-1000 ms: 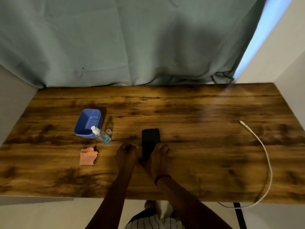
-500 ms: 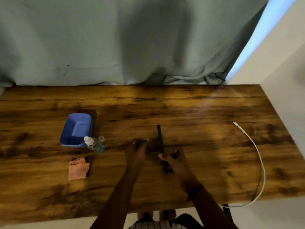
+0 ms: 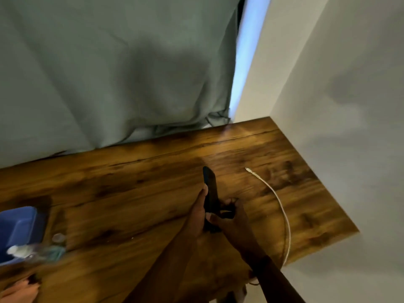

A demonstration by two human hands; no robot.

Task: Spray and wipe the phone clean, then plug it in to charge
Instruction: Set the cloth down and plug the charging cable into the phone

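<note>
From the head view, I hold the phone (image 3: 210,193) on edge above the wooden surface (image 3: 135,193), my left hand (image 3: 197,213) flat along one face and my right hand (image 3: 227,217) pinching its lower end, so both grips are closed on it. It should be stiff, thin and slick (glass likely, so a drop could crack it), best held by the long edges. The white cable (image 3: 282,206) lies just right of it; the spray bottle (image 3: 35,252) and blue tub (image 3: 19,228) sit well apart, far left.
</note>
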